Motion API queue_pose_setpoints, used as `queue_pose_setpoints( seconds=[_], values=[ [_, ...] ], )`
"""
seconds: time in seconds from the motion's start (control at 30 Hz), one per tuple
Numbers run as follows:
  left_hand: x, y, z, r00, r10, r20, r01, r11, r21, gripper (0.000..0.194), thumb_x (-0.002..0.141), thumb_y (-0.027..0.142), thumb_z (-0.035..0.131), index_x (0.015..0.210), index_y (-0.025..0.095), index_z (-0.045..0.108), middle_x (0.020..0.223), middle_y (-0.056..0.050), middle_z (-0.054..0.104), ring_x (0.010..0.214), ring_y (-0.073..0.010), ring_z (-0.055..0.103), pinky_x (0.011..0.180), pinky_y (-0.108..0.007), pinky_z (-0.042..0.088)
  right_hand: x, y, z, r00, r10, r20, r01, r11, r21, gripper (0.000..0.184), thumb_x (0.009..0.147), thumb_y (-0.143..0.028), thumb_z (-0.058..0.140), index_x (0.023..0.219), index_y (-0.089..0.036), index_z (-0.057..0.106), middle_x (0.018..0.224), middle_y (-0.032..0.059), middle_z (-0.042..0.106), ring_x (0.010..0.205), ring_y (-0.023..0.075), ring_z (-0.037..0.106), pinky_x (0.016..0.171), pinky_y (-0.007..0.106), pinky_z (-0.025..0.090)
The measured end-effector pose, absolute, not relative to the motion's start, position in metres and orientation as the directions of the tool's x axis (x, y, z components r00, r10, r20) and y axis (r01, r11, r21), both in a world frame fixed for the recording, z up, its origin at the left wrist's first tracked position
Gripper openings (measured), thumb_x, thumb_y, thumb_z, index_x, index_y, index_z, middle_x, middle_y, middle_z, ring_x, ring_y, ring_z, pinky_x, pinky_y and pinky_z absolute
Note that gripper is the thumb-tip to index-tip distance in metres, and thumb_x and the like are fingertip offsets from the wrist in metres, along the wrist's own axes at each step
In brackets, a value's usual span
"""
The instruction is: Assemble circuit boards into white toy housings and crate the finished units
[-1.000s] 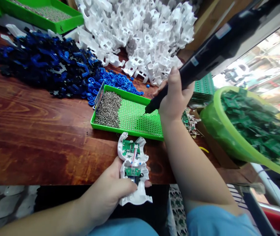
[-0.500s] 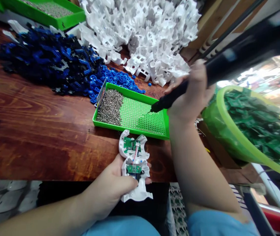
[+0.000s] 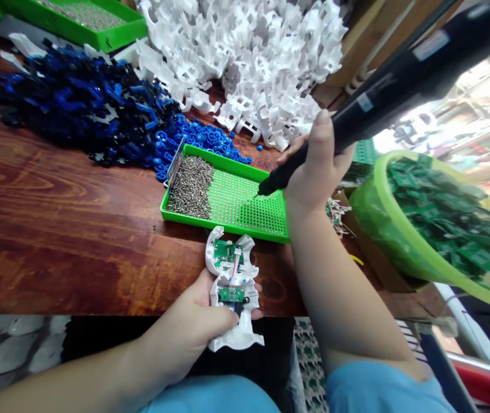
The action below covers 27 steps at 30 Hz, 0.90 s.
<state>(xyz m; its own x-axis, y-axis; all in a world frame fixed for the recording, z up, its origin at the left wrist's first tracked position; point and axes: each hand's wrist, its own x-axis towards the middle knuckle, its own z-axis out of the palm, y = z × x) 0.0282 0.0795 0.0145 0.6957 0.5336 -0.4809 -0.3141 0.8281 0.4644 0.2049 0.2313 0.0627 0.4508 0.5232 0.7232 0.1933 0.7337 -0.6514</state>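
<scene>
My left hand (image 3: 193,330) is closed around a white plastic shell (image 3: 232,292) at the table's front edge. Two small green circuit boards joined by thin wires sit inside the shell. My right hand (image 3: 316,166) grips a black electric screwdriver (image 3: 382,94), tilted down to the left. Its bit tip touches the perforated green screw tray (image 3: 245,203). A heap of small silver screws (image 3: 191,186) fills the left end of that tray.
A pile of blue plastic parts (image 3: 85,109) lies at the left, a heap of white shells (image 3: 253,57) at the back. A green basin (image 3: 399,229) of circuit boards stands on the right. A second green tray (image 3: 77,23) sits far left.
My right hand and the screwdriver swung right and up off the tray, then came back down, and the tip rests on the tray again. The left hand holds still.
</scene>
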Motion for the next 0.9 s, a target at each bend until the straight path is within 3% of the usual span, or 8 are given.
queue_pose_setpoints(
  seconds=[0.9],
  values=[
    [0.0268, 0.0830, 0.0150, 0.721, 0.523, -0.455, -0.306, 0.829, 0.468, 0.055, 0.066, 0.004, 0.064, 0.117, 0.019, 0.054, 0.100, -0.004, 0.070, 0.091, -0.0210, 0.069, 0.078, -0.026, 0.052, 0.2067, 0.2372, 0.0564, 0.473, 0.561, 0.679, 0.192, 0.686, -0.701, 0.022, 0.077, -0.040, 0.060, 0.082, -0.027, 0.043, 0.048, -0.0120, 0.041, 0.036, 0.0079, 0.041, 0.035, 0.023, 0.031]
  ],
)
